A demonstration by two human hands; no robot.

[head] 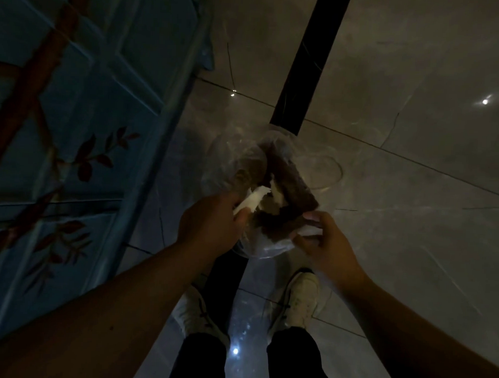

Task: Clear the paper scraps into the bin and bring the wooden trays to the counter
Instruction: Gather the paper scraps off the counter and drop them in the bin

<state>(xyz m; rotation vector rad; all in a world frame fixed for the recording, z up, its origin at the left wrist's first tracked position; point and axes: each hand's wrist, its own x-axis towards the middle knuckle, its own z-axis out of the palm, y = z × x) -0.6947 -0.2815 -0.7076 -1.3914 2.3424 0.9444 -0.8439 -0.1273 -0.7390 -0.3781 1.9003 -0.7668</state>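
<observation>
The scene is dim. On the tiled floor in front of my feet stands a bin [245, 163] lined with a clear plastic bag, holding brown card pieces [288, 179]. My left hand [210, 224] is over the bin's near edge, closed on a white paper scrap [253, 201] that sticks out above the opening. My right hand [325, 242] pinches the clear bag's rim [309, 232] at the near right side. No wooden trays are in view.
A blue cabinet [83, 126] with painted red leaves stands close on the left. A black strip [306, 63] runs across the glossy grey floor tiles beyond the bin. My white shoes [298, 300] stand just behind the bin.
</observation>
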